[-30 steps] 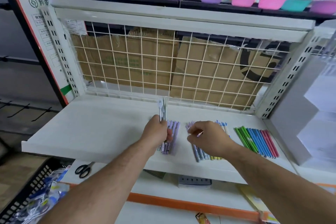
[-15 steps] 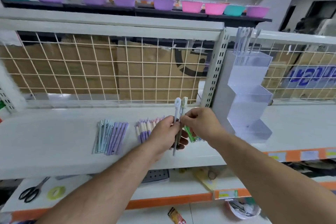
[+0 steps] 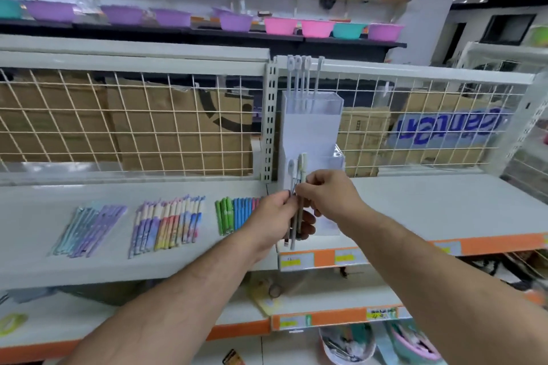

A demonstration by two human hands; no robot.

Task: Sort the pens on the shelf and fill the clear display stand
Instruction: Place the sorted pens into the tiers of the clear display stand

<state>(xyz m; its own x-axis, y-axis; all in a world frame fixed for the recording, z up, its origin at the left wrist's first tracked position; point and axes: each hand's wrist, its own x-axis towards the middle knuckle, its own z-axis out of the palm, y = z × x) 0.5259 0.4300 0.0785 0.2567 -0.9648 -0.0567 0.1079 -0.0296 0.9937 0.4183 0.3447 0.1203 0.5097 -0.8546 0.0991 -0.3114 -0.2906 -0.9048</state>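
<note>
Small bunch of pale pens (image 3: 302, 166), held upright in front of the clear display stand (image 3: 311, 130), just above the front edge of the white shelf (image 3: 41, 204). Caps point up; lower tips poke out below the hands.

Left hand (image 3: 274, 216): fingers curled around the lower barrels, gripping the bunch. Right hand (image 3: 329, 195): thumb and fingertips pinched on the bunch higher up, right against the left hand. Cannot tell whether it has one pen or several.

Stand: tiered, stands on the shelf by the slotted upright post (image 3: 269, 121). Top compartment holds several pale pens (image 3: 302, 80) upright, caps above the rim. Contents of the lower tiers are hard to make out.

On the shelf to the left, three flat rows, well apart from each other: teal and purple pens (image 3: 89, 225), pastel patterned pens (image 3: 169, 222), green, blue and pink pens (image 3: 234, 213), the last partly behind the left hand.

Behind: wire grid (image 3: 118, 133) with cardboard beyond. Above: coloured bowls (image 3: 281, 25) in a line. Orange price strip (image 3: 326, 258) along the shelf edge.
</note>
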